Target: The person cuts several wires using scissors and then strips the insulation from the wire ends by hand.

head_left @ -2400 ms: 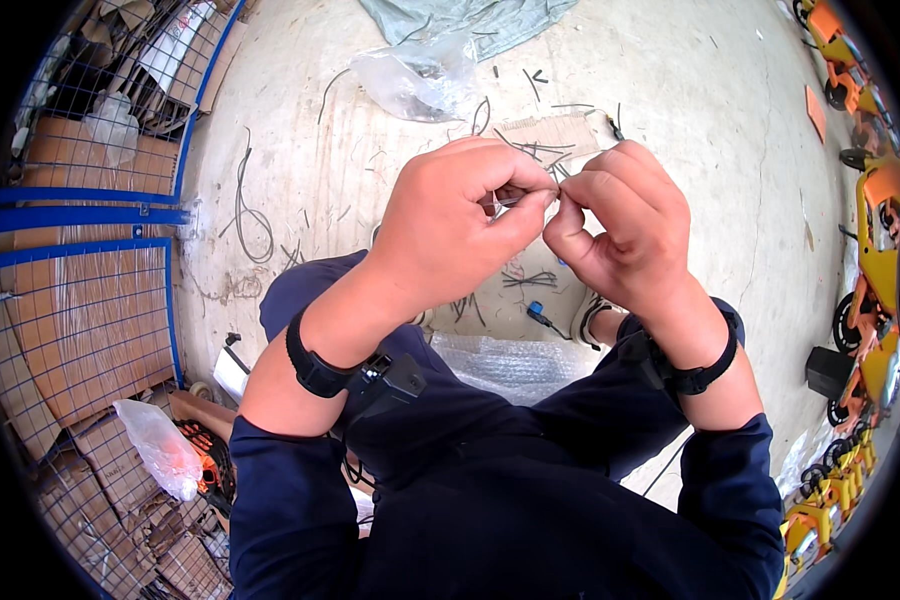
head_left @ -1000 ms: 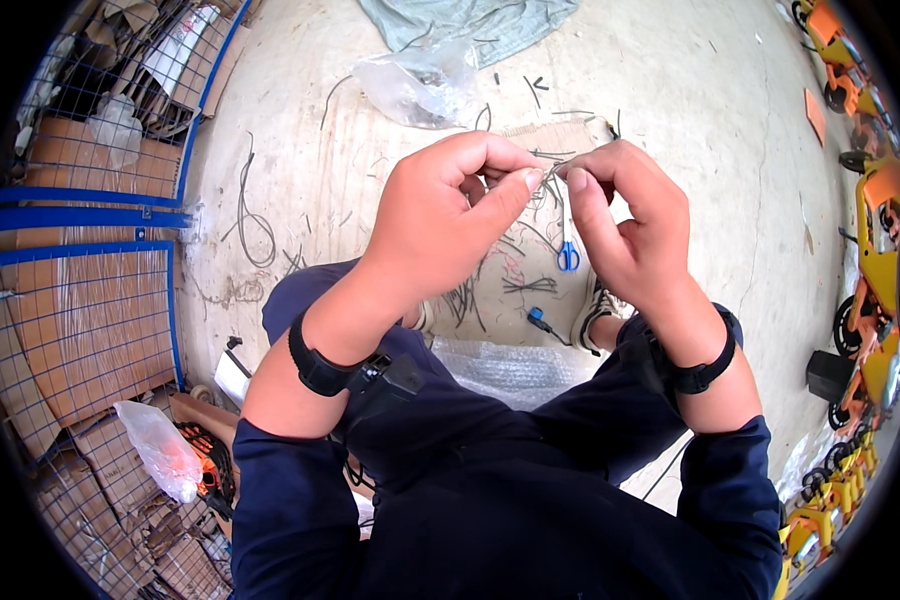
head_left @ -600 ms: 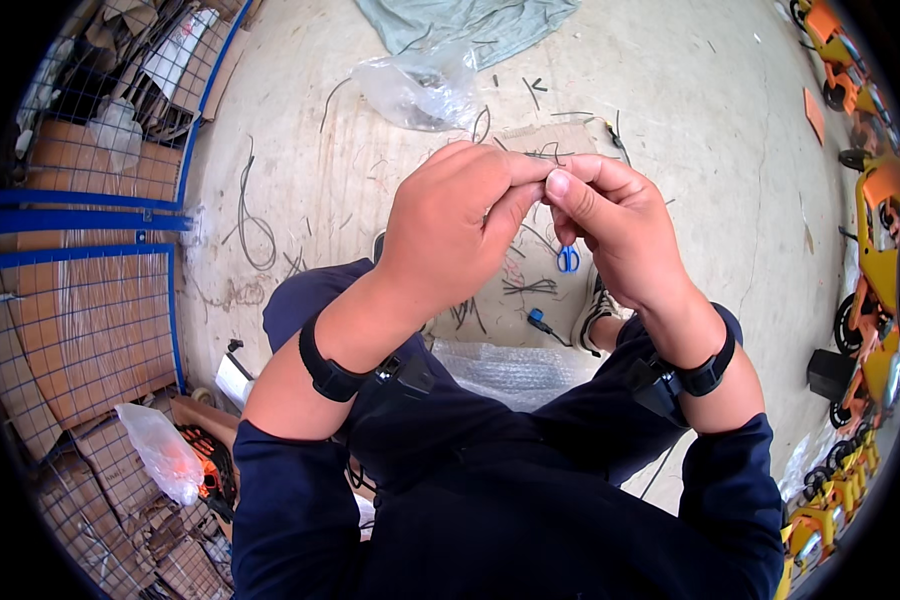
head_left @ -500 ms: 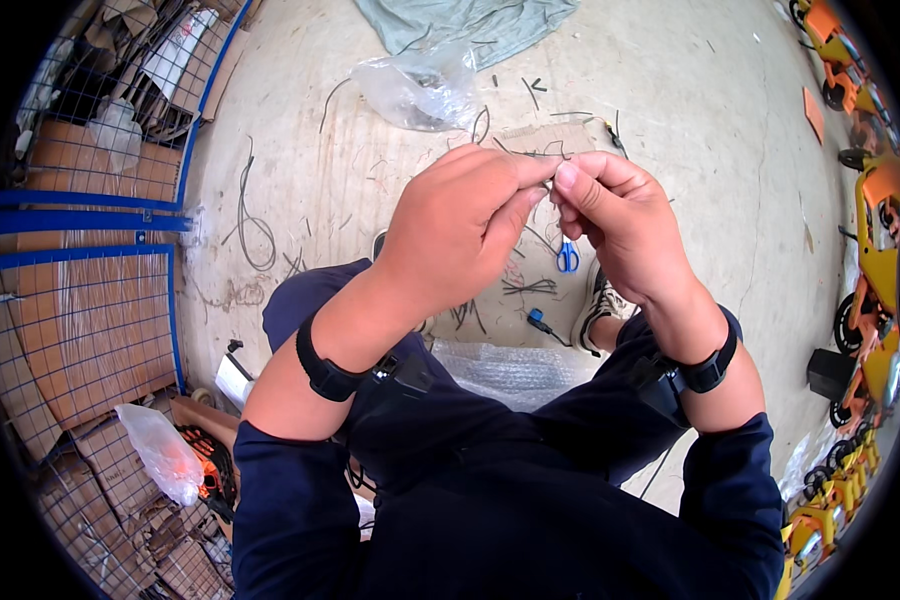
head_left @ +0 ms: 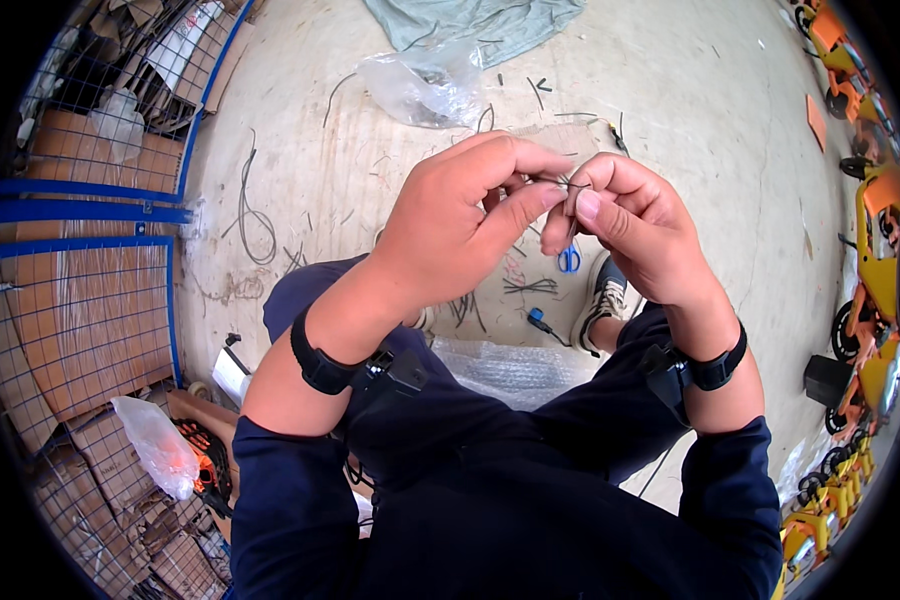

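A thin dark wire (head_left: 576, 187) runs between my two hands, held up above the floor. My right hand (head_left: 642, 222) pinches it between thumb and forefinger. Close beside it, my left hand (head_left: 473, 215) has its thumb and fingertips closed at the wire's other side; its grip is partly hidden by its own fingers. Below the hands, blue-handled scissors (head_left: 568, 260) lie on the floor. Several cut dark wire pieces (head_left: 530, 286) are scattered near them, and a blue connector (head_left: 536, 317) with a short cable lies by my shoe.
Bubble wrap (head_left: 505, 370) lies between my legs. Ahead are a clear plastic bag (head_left: 425, 85) and a grey-green cloth (head_left: 470, 22). A looped cable (head_left: 255, 215) lies at left, near blue mesh cages (head_left: 80, 330) of cardboard. Yellow and orange wheeled machines (head_left: 878, 235) line the right.
My hands have shifted slightly; the left fingers have loosened and lifted, so more of the wire shows between them. The right thumb has moved down a little.
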`<state>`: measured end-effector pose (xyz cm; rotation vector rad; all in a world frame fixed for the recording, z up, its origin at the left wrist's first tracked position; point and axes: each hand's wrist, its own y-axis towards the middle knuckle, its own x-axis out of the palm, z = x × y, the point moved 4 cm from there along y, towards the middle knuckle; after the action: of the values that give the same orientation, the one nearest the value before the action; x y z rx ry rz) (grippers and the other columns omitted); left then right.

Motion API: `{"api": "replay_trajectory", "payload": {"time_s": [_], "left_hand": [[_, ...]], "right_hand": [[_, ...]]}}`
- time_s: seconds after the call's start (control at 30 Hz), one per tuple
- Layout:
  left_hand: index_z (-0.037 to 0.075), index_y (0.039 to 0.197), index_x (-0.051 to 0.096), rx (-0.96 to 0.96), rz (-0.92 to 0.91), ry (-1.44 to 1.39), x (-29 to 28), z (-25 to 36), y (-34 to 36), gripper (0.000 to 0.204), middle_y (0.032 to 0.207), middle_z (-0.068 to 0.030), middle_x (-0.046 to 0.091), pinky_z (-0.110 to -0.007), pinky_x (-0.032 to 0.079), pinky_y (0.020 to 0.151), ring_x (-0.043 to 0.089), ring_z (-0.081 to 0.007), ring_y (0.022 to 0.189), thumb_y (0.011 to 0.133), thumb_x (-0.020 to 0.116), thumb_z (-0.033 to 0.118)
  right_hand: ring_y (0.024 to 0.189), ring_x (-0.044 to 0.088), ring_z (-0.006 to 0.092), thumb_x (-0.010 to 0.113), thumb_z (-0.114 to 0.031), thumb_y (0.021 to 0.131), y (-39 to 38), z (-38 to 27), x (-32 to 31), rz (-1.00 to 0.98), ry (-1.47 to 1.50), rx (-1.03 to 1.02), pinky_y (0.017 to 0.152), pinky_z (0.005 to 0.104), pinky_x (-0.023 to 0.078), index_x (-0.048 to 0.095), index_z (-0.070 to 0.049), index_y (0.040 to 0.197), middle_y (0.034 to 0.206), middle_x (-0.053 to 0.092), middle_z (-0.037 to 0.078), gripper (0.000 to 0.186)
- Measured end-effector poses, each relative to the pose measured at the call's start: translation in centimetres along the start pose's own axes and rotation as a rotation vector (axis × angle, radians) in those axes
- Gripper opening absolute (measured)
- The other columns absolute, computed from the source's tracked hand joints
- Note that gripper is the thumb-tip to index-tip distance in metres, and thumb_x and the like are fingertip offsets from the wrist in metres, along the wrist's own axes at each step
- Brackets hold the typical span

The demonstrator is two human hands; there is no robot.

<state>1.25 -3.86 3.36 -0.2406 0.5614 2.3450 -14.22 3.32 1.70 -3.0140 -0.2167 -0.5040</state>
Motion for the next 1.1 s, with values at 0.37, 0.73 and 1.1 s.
{"api": "replay_trajectory", "payload": {"time_s": [0.37,0.73,1.1], "left_hand": [[0.002,0.096,0.070,-0.037,0.024,0.031,-0.4,-0.1,0.1,0.010,0.085,-0.0038,0.066,-0.024,0.048,0.070,0.060,-0.0112,0.076,0.087,0.069,0.006],[-0.003,0.098,0.069,-0.404,0.070,-0.181,-3.5,-3.2,-0.6,0.013,0.086,-0.0062,0.068,-0.026,0.050,0.076,0.062,-0.0116,0.080,0.090,0.065,0.006],[-0.003,0.097,0.068,-0.481,0.068,0.011,-7.3,-4.8,-2.0,0.016,0.083,-0.0041,0.066,-0.024,0.047,0.077,0.059,-0.0097,0.079,0.092,0.065,0.012]], "right_hand": [[0.054,0.029,0.0050,0.057,-0.015,0.097,-0.3,-0.6,-0.5,-0.099,0.333,0.151,0.047,0.0199,0.028,0.059,-0.002,0.098,0.065,0.038,-0.005,0.013],[0.060,0.030,0.0076,0.052,-0.012,0.097,-1.6,-4.8,-5.7,-0.242,0.473,-0.220,0.045,0.0194,0.029,0.049,0.000,0.100,0.068,0.033,-0.002,0.013],[0.061,0.032,0.0102,0.050,-0.008,0.097,-4.3,-7.9,-11.0,-0.113,0.621,-0.433,0.049,0.0211,0.034,0.049,-0.001,0.098,0.069,0.036,0.000,0.007]]}}
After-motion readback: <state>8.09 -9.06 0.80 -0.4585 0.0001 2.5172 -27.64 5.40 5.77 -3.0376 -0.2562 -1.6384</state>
